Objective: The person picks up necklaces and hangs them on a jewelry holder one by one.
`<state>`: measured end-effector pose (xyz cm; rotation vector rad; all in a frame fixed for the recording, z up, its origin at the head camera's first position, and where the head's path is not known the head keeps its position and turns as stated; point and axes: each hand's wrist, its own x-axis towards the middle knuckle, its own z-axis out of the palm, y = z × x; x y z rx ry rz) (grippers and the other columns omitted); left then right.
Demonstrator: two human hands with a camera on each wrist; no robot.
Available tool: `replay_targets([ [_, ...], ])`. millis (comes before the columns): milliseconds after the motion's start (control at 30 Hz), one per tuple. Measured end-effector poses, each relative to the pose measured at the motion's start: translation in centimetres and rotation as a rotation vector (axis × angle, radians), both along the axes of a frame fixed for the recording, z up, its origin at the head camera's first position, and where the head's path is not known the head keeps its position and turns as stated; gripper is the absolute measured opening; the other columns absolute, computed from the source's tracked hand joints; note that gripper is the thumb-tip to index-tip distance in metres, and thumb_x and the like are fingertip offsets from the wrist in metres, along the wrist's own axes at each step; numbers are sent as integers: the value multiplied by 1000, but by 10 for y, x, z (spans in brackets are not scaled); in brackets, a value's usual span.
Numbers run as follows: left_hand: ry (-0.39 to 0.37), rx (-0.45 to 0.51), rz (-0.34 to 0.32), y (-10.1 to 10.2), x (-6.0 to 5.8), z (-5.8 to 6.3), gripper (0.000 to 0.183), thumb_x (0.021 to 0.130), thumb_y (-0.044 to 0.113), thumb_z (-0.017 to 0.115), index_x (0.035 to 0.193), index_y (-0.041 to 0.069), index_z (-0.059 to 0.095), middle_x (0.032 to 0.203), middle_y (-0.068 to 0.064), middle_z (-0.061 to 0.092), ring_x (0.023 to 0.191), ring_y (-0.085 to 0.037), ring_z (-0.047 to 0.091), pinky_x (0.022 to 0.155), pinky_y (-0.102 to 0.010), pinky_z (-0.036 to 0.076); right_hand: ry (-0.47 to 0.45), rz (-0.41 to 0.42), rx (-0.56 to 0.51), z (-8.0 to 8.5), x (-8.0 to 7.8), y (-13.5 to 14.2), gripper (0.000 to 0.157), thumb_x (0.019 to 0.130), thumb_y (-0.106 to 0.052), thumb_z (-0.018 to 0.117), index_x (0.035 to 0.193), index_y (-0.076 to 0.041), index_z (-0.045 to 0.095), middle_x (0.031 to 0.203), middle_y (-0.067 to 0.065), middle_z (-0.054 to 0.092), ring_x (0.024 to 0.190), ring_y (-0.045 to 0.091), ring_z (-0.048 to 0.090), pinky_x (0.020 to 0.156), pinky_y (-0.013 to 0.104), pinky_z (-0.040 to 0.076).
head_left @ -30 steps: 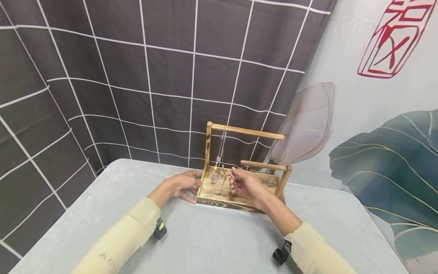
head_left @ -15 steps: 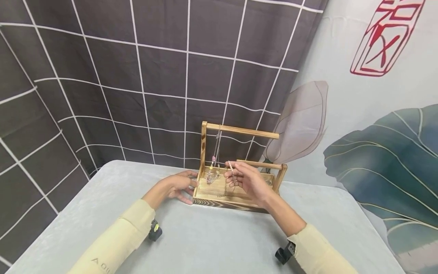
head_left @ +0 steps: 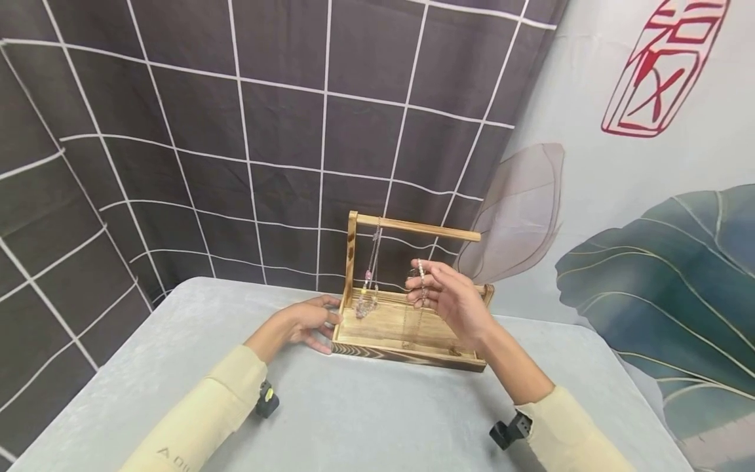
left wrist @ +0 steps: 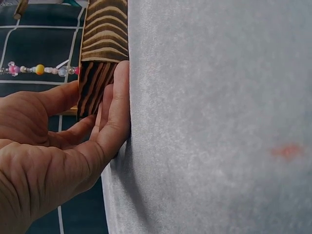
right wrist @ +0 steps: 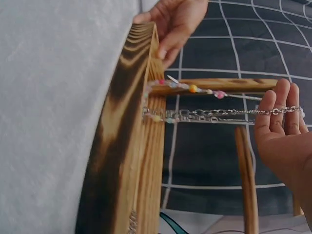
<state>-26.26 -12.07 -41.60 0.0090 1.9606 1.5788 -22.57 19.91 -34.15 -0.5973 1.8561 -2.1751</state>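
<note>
On the left sleeve we read an "A"; the letters after it we cannot make out. On the pale backdrop we see a red seal, cut off at the top, its characters unreadable.

Head view looks forward and down across the counter; wrist views, tipped sideways, sit closer; all share the tray.

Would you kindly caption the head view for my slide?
Right hand holds a silver chain over a wooden tray; left hand holds the tray's end.
</note>
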Motion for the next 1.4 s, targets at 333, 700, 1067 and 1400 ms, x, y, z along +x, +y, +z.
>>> replay_targets([
  [333,-11,-11,4,1,3,2,62,113,7,58,170,4,33,118,-23,71,105,-32,72,89,-55,76,86,-29,-54,19,13,23,33,124,-26,42,145,-19,66,114,-1,83,100,15,78,91,29,68],
  [700,-26,-1,-1,2,3,-4,65,113,6,58,172,4,31,121,-24,70,109,-33,72,90,-57,76,161,-141,-54,48,22,44,34,124,-25,42,149,-14,62,114,-3,83,97,15,79,87,31,69],
  [1067,-15,-4,10,2,2,-1,65,113,7,58,172,5,31,119,-21,70,107,-31,71,90,-56,76,169,-244,-28,88,13,60,31,123,-29,47,149,-16,58,120,-4,84,109,14,78,93,27,67],
  [1400,3,-25,8,3,5,2,64,113,8,56,172,5,30,123,-24,70,112,-34,72,89,-53,76,139,-296,-10,104,-5,70,37,121,-35,50,151,-15,47,120,-7,81,114,13,73,102,26,64],
])
